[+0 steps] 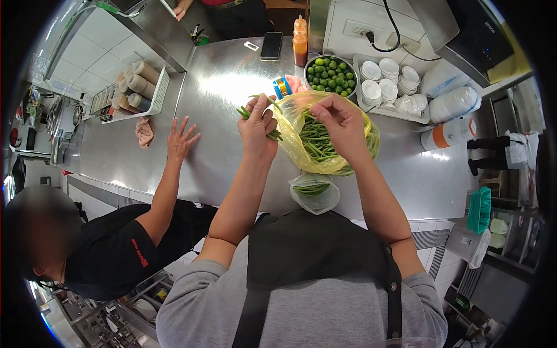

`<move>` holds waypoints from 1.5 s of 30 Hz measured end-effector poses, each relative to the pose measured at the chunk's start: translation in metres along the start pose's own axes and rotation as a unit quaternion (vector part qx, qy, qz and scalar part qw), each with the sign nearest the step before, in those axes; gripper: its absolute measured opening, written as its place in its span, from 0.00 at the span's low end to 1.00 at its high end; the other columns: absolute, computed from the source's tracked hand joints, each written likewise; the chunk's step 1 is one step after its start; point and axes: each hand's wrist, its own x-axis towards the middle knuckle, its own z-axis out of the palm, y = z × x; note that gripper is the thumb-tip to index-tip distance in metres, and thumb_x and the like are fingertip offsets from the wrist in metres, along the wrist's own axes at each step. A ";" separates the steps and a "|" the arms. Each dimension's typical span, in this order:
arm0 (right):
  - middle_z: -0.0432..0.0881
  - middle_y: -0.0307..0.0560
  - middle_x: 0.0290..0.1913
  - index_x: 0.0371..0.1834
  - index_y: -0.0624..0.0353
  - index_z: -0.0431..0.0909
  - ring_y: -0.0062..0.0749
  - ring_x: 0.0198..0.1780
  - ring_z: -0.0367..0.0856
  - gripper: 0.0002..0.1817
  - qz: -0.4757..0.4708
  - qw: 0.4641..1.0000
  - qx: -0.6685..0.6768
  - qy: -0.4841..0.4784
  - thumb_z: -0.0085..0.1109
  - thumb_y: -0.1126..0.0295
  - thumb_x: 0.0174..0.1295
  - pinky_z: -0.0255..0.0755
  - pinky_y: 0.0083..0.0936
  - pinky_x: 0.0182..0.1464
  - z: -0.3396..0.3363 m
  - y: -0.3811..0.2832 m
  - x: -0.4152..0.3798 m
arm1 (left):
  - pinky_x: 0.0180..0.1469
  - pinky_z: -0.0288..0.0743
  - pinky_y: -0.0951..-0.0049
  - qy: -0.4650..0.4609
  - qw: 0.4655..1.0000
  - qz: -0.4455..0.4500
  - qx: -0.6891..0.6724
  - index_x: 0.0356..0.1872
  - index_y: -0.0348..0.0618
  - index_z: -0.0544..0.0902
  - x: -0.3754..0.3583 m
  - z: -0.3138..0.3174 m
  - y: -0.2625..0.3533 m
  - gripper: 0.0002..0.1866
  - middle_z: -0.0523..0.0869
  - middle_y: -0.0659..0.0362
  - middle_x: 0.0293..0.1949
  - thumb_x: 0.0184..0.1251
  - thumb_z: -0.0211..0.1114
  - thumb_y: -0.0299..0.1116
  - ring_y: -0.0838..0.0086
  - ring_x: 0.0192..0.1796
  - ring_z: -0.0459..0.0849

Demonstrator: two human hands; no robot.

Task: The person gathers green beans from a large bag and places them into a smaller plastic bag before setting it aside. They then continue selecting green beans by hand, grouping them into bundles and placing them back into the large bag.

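My left hand (259, 129) is closed round several green beans (275, 135), whose ends stick out on both sides of the fist. Over the right part of an open yellow plastic bag (288, 152) is my right hand (342, 124), its thumb and fingers pinched together; what they hold, if anything, is too small to make out. The bag is full of loose green beans (316, 138). Just below it, near the table's front edge, a small clear bag (324, 199) also has green beans in it.
A co-worker's hand (180, 139) rests flat on the steel table (223, 168) at left. Behind the yellow bag stand a bowl of limes (331, 74), sauce bottles (300, 43) and a tray of white cups (371, 90). A phone (271, 46) lies farther back.
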 end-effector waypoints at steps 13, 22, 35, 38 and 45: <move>0.80 0.51 0.36 0.32 0.63 0.84 0.48 0.44 0.83 0.06 0.071 0.891 -0.402 -0.198 0.68 0.72 0.56 0.76 0.42 0.51 -0.007 0.047 -0.022 | 0.29 0.68 0.81 -0.013 0.942 -0.232 -0.242 0.49 0.36 0.75 -0.001 0.003 -0.007 0.08 0.74 0.60 0.33 0.75 0.50 0.24 0.79 0.32 0.69; 0.81 0.49 0.33 0.35 0.64 0.85 0.38 0.33 0.80 0.07 0.041 0.933 -0.340 -0.107 0.68 0.71 0.58 0.73 0.32 0.38 -0.034 0.004 -0.007 | 0.38 0.79 0.80 -0.219 0.857 0.020 0.466 0.43 0.37 0.89 -0.013 0.009 -0.014 0.08 0.89 0.60 0.36 0.62 0.72 0.24 0.81 0.29 0.80; 0.83 0.41 0.35 0.37 0.64 0.84 0.24 0.34 0.79 0.04 0.097 0.993 -0.034 -0.051 0.66 0.76 0.61 0.75 0.23 0.41 -0.046 -0.007 -0.007 | 0.42 0.82 0.74 -0.267 0.758 0.266 0.533 0.39 0.37 0.90 -0.019 0.015 -0.026 0.08 0.91 0.54 0.35 0.57 0.74 0.22 0.71 0.37 0.90; 0.84 0.39 0.36 0.39 0.62 0.84 0.23 0.36 0.80 0.04 0.203 0.948 0.242 -0.048 0.66 0.76 0.62 0.75 0.23 0.43 -0.054 -0.004 -0.009 | 0.44 0.82 0.75 -0.243 0.769 0.286 0.518 0.40 0.37 0.90 -0.017 0.009 -0.025 0.08 0.92 0.56 0.37 0.60 0.73 0.21 0.73 0.39 0.90; 0.83 0.41 0.37 0.47 0.64 0.84 0.25 0.39 0.82 0.14 0.079 0.950 -0.302 -0.034 0.69 0.72 0.59 0.77 0.24 0.46 -0.056 0.020 -0.016 | 0.35 0.78 0.81 -0.111 0.933 0.206 0.274 0.42 0.33 0.87 -0.007 0.014 -0.010 0.05 0.91 0.51 0.42 0.67 0.70 0.21 0.78 0.37 0.88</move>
